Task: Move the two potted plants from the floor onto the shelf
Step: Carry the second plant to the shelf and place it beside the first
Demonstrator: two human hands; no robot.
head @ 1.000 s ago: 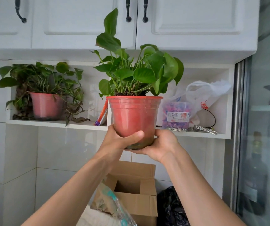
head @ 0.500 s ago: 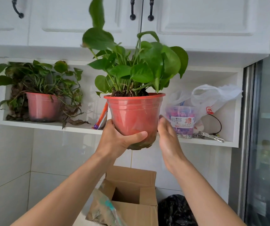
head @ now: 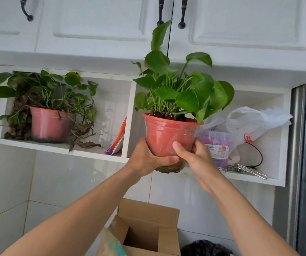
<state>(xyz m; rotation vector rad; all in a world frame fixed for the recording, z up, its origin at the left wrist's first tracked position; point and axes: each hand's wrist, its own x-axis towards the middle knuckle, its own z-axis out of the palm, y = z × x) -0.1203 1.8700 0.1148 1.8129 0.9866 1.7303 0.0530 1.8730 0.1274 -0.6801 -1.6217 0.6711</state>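
The label on the clear tub [head: 216, 145] is too blurred to read.

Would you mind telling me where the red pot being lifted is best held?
Hold the red pot low on its tapered wall, one hand from each side, as the left hand and right hand do now; the leaves crowd the top, so coming from above is poor.

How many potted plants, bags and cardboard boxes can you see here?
Potted plants: 2 (held plant, plant on the shelf)
Bags: 2 (white plastic bag, black bag)
Cardboard boxes: 1 (cardboard box)
Total: 5
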